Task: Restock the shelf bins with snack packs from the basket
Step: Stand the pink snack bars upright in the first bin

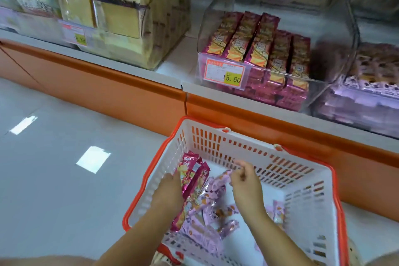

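A white basket with an orange rim (pixel 302 201) stands on the floor before the shelf. Inside lie magenta snack packs (pixel 194 177) at the left and several pale purple packs (pixel 207 218) in the middle. My left hand (pixel 168 190) reaches down onto the magenta packs, its fingers hidden among them. My right hand (pixel 244 181) hovers over the basket's middle, pinching the end of a pale purple pack (pixel 224 176). On the shelf above, a clear bin (pixel 336 67) holds upright rows of matching magenta packs (pixel 259 49).
A clear bin of pale purple packs (pixel 371 84) stands at the right of the shelf, a box of yellow bags (pixel 116 6) at the left. An orange kick panel (pixel 129 93) runs under the shelf. Grey tiled floor (pixel 54 179) lies left of the basket.
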